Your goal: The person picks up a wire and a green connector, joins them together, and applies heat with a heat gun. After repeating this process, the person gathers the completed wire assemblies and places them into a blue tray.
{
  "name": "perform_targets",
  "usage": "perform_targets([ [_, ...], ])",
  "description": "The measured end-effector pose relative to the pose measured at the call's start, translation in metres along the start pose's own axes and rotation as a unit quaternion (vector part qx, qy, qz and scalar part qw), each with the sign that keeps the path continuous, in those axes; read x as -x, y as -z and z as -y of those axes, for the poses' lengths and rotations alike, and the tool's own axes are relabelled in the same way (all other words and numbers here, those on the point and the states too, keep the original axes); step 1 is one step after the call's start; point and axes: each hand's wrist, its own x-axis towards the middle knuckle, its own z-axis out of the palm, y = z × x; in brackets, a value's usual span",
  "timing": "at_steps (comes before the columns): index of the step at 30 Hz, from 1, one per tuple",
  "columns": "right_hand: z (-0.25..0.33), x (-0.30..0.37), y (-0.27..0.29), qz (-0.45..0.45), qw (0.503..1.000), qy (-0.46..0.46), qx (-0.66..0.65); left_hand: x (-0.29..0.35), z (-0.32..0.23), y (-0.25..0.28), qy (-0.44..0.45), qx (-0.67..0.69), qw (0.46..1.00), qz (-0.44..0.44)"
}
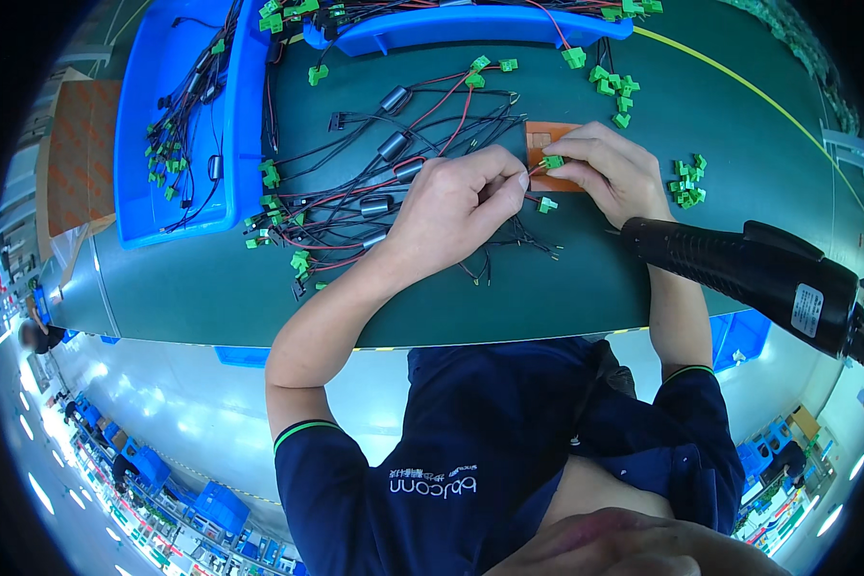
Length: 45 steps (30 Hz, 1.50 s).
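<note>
Over the middle of the green worktop, my left hand pinches thin wires between thumb and forefinger. My right hand faces it, closed on a small green terminal connector. The wires run from the left fingertips towards that connector. Beneath the fingers lies an orange-brown pad, partly covered by my right hand. Another green connector rests just below the pad. Left of my left hand spreads a bundle of black and red cables with dark cylinders and green end connectors, partly hidden by that hand.
A black electric screwdriver juts in from the right, across my right forearm. Loose green connectors are heaped beyond my right hand. One blue bin with cables stands at left, another blue tray at the far edge. Cardboard sits far left.
</note>
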Motion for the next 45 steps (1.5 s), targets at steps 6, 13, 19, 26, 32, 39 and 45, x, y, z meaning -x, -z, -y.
perform_targets([
  [6,-0.001,0.001,-0.001,0.003,1.000,-0.001,0.007,0.000,0.001,0.000,-0.008,-0.002,1.000,-0.002],
  [13,-0.001,0.002,-0.002,0.002,1.000,0.015,0.014,-0.001,0.002,0.002,-0.004,-0.014,1.000,0.018],
  [19,0.002,-0.006,-0.001,0.008,0.995,0.086,0.048,-0.005,-0.003,0.006,-0.014,-0.069,0.997,0.041],
  [26,-0.002,-0.001,-0.010,0.017,0.994,0.054,0.093,-0.011,-0.001,0.003,-0.071,-0.209,0.975,0.006],
  [32,0.005,0.004,-0.004,0.030,0.987,0.038,0.150,-0.019,-0.006,0.003,-0.016,-0.285,0.957,0.047],
  [39,0.040,0.014,0.035,-0.204,0.914,-0.053,-0.346,-0.024,0.001,0.004,-0.039,-0.264,0.963,0.039],
  [45,0.055,0.001,0.034,-0.187,0.908,0.066,-0.369,-0.024,0.008,0.005,-0.057,-0.241,0.969,0.021],
])
